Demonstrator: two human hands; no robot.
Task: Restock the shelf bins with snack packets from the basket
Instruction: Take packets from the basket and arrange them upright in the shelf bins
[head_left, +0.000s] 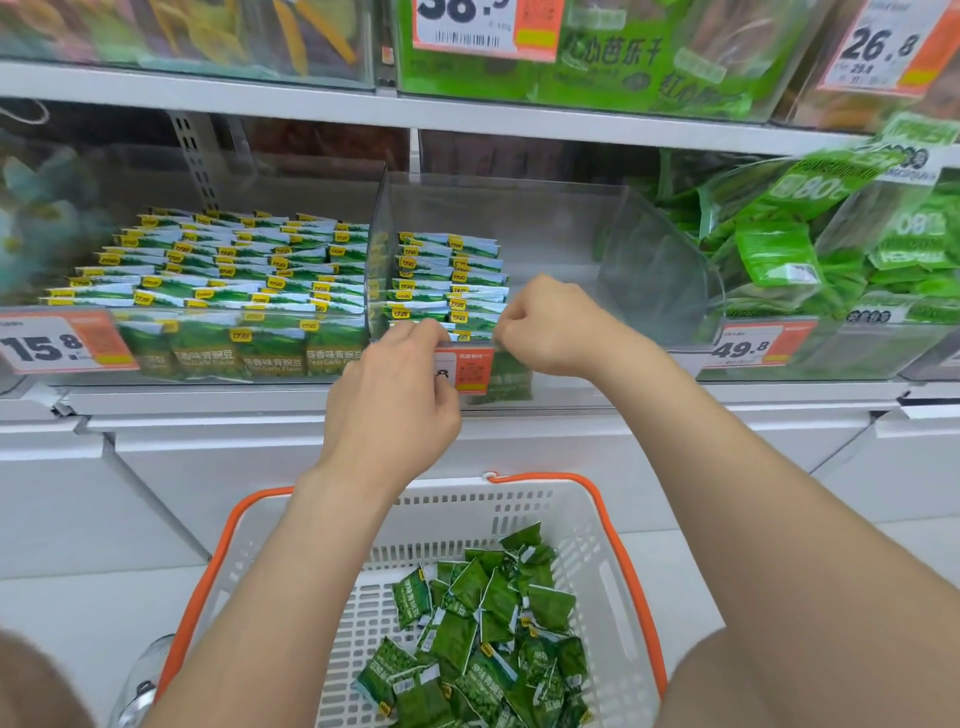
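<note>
**Both hands at the middle bin, basket below**

Far left: clear left bin (156, 310), packed tight with rows of full-bin packets (223, 260). Green field print under pale sky, yellow logo at each top corner, "Peas Garlic Flavor" legible on the front row. On its near wall, the orange-and-white 15.8 tag (57, 345).

Centre: middle bin (519, 208), filled only on its left side with two columns of upright packets (447, 275). Same design as the neighbours, standing edge-on and front to back.

At the near rim, left hand (400, 395), fingers curled down, thumb and fingertips pinched on the top edges of the nearest upright packets. Partly behind it, the orange middle tag (470, 369) on the front wall.

Just right of that, right hand (550, 327), curled close, fingertips clamped on the right edge of the same near rows. Hands near each other, not touching.

Near, under both forearms: white slotted basket (587, 519) with orange handles. Inside, towards its right, a loose heap of snack packets (483, 639). Small, pillow-shaped, deep green with pea print and white barcode patches, lying at all angles.

Right: right bin (649, 260), heaped with larger bright green bags (774, 254), with the 49.8 tag (753, 345) on its front.
</note>
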